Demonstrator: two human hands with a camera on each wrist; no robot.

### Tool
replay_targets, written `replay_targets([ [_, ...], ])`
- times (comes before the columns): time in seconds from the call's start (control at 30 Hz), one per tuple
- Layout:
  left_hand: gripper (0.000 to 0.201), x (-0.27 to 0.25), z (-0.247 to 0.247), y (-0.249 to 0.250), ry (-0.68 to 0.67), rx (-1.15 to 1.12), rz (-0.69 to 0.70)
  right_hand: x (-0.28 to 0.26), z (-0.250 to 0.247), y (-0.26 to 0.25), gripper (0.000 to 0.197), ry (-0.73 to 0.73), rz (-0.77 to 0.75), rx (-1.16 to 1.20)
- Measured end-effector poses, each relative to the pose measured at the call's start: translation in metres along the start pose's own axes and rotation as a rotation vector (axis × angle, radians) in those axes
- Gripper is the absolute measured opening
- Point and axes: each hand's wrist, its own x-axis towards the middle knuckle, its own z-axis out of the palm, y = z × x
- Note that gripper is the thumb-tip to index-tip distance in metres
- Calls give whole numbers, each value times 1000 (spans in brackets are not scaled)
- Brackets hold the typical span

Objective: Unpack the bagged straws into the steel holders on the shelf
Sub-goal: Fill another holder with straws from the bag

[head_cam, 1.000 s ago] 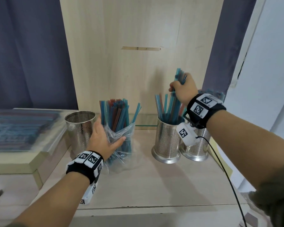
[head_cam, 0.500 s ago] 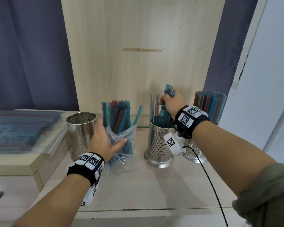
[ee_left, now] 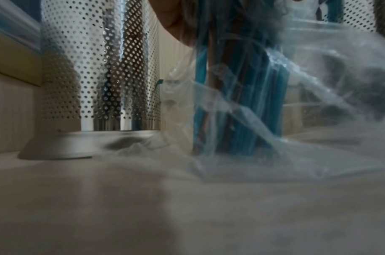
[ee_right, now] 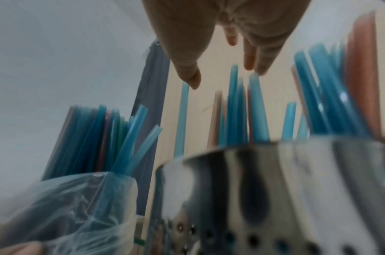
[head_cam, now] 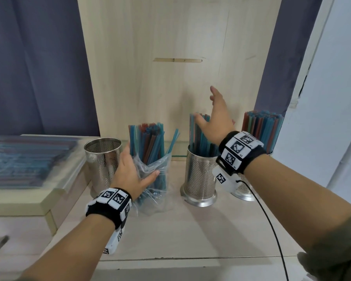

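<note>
Gripping the clear bag (head_cam: 154,169) of straws (head_cam: 148,138) upright on the shelf (head_cam: 190,230), the left hand (head_cam: 130,175) curls round it beside an unfilled steel holder (head_cam: 102,159). The right hand (head_cam: 215,120) hovers with fingers spread, holding nothing, above the middle holder (head_cam: 201,179), which has straws in it.

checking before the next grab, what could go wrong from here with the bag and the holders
1. The plastic bag stands upright only because the left hand grips it; let go, and its straws could topple onto the shelf.
2. The right hand hangs open just above the straws in the middle holder; a careless sweep could flick some out.
3. The right wristband's cable trails past the right holder and might snag it.
</note>
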Motion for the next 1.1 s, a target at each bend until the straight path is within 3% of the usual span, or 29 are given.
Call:
replay_targets([
  [0.13, 116, 0, 0, -1, 6, -5, 5, -25, -18, 6, 67, 155, -272, -89],
  [0.23, 116, 1, 1, -1, 7, -9, -1, -55, -15, 5, 54, 248, -300, -154],
  [0.3, 116, 2, 1, -2, 15, -15, 5, -66, -8, 6, 59, 275, -183, -198],
  [0.4, 117, 1, 1, -3, 19, -12, 12, -63, 1, 17, 83, 90, 118, -219],
  [0.5, 118, 0, 1, -3, 24, -14, 15, -54, 6, 29, 86, -86, 176, -273],
  [0.6, 117, 0, 1, -4, 34, -19, 18, -54, 6, 30, 81, -91, 174, -335],
  [0.7, 118, 1, 2, -5, 30, -15, 17, -64, 6, 17, 75, 9, 58, -353],
  [0.8, 119, 3, 3, -8, 30, -22, 22, -76, 9, -7, 68, 120, -248, -249],
  [0.83, 119, 3, 3, -9, 30, -36, 23, -78, 11, -18, 66, 83, -295, -172],
  [0.9, 120, 3, 3, -10, 23, -67, 24, -80, 18, -39, 73, -127, -185, -16],
  [1.0, 119, 3, 3, -10, 37, -101, 21, -65, 49, -47, 109, -409, 173, 151],
  [1.07, 118, 3, 3, -9, 31, -121, 10, -57, 69, -45, 126, -484, 282, 266],
  [1.1, 118, 2, 3, -9, 26, -121, 7, -54, 77, -42, 125, -477, 317, 343],
])
